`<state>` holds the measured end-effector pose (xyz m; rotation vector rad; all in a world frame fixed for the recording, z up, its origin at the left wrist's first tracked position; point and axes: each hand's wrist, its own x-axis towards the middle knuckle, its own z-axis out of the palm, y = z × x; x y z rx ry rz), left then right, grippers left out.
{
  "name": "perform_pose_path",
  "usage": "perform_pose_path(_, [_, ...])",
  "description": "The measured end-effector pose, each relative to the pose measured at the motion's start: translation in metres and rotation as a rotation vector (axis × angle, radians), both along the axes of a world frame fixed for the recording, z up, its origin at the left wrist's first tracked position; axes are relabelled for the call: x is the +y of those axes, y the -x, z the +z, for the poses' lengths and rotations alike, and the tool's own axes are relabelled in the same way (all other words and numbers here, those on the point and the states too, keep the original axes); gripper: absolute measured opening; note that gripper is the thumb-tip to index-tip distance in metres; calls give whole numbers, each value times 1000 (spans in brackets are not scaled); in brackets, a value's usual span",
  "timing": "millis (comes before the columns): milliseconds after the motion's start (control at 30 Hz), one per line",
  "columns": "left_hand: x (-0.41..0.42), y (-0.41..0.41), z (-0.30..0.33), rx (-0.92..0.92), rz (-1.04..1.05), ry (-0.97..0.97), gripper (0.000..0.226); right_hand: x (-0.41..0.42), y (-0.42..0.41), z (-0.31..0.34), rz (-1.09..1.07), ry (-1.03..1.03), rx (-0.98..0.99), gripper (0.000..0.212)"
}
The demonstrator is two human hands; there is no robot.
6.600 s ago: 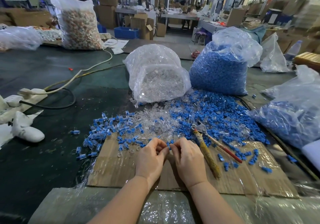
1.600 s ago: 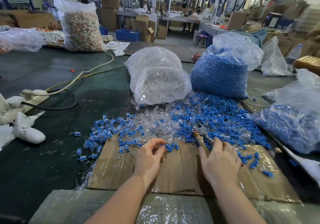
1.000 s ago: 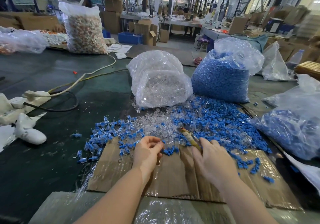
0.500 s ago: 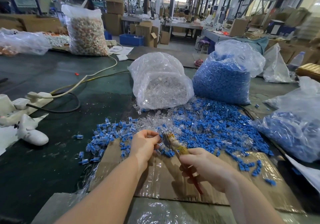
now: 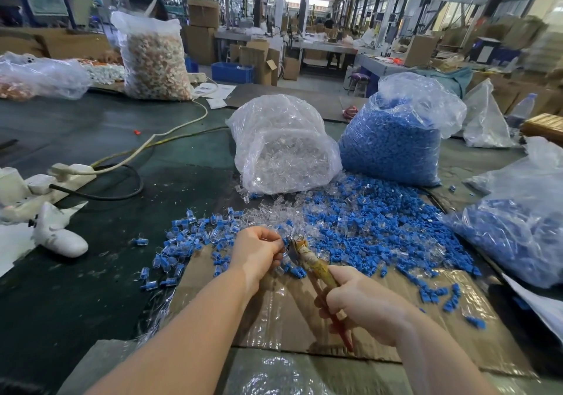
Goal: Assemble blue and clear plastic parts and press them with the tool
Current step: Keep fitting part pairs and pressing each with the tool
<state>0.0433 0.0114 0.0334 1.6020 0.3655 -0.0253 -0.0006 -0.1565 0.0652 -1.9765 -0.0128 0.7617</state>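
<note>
My left hand point(image 5: 257, 253) pinches a small blue and clear part, mostly hidden by the fingers, against the jaws of the pliers point(image 5: 307, 259). My right hand point(image 5: 362, 303) grips the pliers' handles, one wrapped in yellowish tape, one red. Both hands hover above a brown cardboard sheet point(image 5: 286, 312). A heap of loose blue parts point(image 5: 380, 230) lies beyond the hands, with clear parts point(image 5: 274, 214) beside it. Assembled blue and clear pieces point(image 5: 189, 239) are spread to the left.
A bag of clear parts point(image 5: 283, 147) and a bag of blue parts point(image 5: 393, 138) stand behind the heap. Another bag with blue parts point(image 5: 518, 227) lies at the right. A white power strip with cables point(image 5: 70, 172) and a white shoe point(image 5: 58, 236) are on the left.
My right hand picked the pliers up off the blue heap and brought their jaws to the part pinched by my left hand. The left hand lifted slightly toward them.
</note>
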Motion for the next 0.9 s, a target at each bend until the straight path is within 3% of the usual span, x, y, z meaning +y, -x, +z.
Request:
perform_pose_path(267, [1,0,2,14,-47,15,8,-7,0,2,0,-28,10,25])
perform_pose_path(433, [1,-2,4,31,-84,-10,9,-7,0,4,22,-15,7,36])
perform_pose_path(667, [-3,0,2,17,-64,-1,9,-3,1,-1,13,27,-67,25])
perform_pose_path(900, [-5,2,3,17,-32,26,9,-1,1,-6,-43,-50,-56,32])
